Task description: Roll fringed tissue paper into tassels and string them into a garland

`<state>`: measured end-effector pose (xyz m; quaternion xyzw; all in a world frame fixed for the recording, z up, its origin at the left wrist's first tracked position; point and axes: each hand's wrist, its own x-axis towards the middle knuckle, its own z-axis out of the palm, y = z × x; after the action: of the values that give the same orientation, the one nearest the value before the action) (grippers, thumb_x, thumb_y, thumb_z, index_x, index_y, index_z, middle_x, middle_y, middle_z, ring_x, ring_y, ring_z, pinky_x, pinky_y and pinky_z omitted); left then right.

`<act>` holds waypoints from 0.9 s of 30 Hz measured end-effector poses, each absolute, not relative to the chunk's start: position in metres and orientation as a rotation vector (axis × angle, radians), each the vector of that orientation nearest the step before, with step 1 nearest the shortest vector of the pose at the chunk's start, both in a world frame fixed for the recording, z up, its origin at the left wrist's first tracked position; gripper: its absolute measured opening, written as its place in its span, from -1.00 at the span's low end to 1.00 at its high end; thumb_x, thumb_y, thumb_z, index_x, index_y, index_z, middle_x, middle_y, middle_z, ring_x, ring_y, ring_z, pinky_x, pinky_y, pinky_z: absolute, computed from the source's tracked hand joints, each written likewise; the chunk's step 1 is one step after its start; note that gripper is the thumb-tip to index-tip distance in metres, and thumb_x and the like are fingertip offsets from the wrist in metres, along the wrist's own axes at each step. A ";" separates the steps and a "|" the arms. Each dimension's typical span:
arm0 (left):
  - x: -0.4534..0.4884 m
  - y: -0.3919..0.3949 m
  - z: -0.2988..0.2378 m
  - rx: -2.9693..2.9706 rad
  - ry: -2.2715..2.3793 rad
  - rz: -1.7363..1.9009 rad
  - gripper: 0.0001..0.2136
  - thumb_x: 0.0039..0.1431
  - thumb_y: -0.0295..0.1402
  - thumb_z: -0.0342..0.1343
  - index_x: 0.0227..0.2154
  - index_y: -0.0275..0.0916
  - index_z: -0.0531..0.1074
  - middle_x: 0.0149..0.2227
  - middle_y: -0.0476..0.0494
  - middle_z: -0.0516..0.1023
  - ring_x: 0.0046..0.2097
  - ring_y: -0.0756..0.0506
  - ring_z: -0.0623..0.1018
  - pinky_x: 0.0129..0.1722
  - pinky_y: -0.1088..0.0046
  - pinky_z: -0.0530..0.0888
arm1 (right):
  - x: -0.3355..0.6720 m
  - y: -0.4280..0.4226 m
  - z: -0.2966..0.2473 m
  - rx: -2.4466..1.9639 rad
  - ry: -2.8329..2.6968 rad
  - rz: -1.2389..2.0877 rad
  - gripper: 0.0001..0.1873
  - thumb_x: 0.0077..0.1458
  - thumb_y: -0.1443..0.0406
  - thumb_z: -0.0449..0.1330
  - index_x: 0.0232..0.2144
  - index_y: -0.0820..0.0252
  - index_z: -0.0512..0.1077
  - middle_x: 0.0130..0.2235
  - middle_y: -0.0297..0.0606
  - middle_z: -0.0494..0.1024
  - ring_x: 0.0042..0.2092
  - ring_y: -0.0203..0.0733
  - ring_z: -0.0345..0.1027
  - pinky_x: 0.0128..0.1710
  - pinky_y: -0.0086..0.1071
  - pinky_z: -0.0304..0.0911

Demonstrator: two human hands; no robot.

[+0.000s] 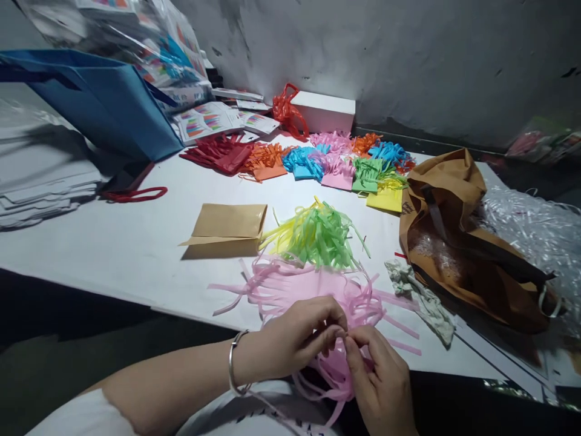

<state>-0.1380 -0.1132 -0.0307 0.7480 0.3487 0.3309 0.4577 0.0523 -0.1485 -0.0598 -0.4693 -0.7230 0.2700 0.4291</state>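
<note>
Pink fringed tissue paper (313, 281) lies spread at the table's front edge, its cut strips fanning to both sides and hanging over the edge. Above it, my left hand (304, 336) is closed in a pinch, with a metal bangle on the wrist. My right hand (381, 375) pinches too, its fingertips meeting those of the left over the pink strips. What lies right between the fingertips is too small to see clearly, but pink strips run out below them. Just behind are a green fringed tissue bundle (324, 236) and yellow fringe (288, 236).
Left of the green fringe sits a folded brown paper piece (229, 221). Coloured fringed bundles (338, 172) line the back. A blue bag (109, 103) and white stacks (40, 169) stand left; a brown bag (440, 224), crumpled cloth (422, 297) and clear plastic (535, 236) lie right.
</note>
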 end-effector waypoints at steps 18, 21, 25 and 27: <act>-0.202 0.011 -0.039 2.133 1.134 1.080 -0.82 0.25 -0.44 0.10 -0.11 -0.29 0.49 -0.01 -0.31 0.50 0.06 -0.18 0.49 0.10 0.18 0.41 | 0.004 -0.117 -0.102 -0.952 -2.440 0.185 -0.50 0.21 0.52 0.01 0.18 0.29 0.31 0.16 -0.03 0.46 0.26 0.02 0.25 0.25 0.07 0.21; -0.200 -0.049 -0.060 2.379 1.007 0.809 -0.81 0.30 -0.45 0.06 -0.06 -0.26 0.45 0.02 -0.36 0.48 0.05 -0.19 0.46 0.04 0.21 0.45 | 0.010 -0.114 -0.110 -1.072 -2.453 0.164 -0.65 0.28 0.41 0.07 0.10 0.28 0.37 0.12 -0.01 0.48 0.19 0.09 0.31 0.19 0.15 0.16; -0.199 -0.090 -0.074 2.433 0.940 0.548 -0.81 0.28 -0.36 0.12 -0.08 -0.25 0.42 0.03 -0.35 0.48 0.08 -0.25 0.43 0.08 0.14 0.41 | 0.022 -0.113 -0.112 -1.266 -2.370 0.158 -0.65 0.31 0.36 0.09 0.12 0.21 0.36 -0.02 -0.05 0.52 0.01 0.03 0.38 0.08 0.08 0.14; -0.196 -0.097 -0.079 2.453 1.021 0.539 -0.83 0.28 -0.32 0.13 -0.11 -0.24 0.41 0.03 -0.32 0.48 0.08 -0.26 0.42 0.13 0.07 0.35 | 0.026 -0.113 -0.113 -1.270 -2.342 0.135 -0.61 0.31 0.35 0.09 0.17 0.21 0.31 -0.02 -0.03 0.50 0.02 -0.01 0.36 0.06 -0.01 0.14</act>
<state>-0.1959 -0.0973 -0.0791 0.8840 0.3678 0.1943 0.2133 0.0259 -0.1126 -0.1126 -0.4626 -0.8535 0.0493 0.2347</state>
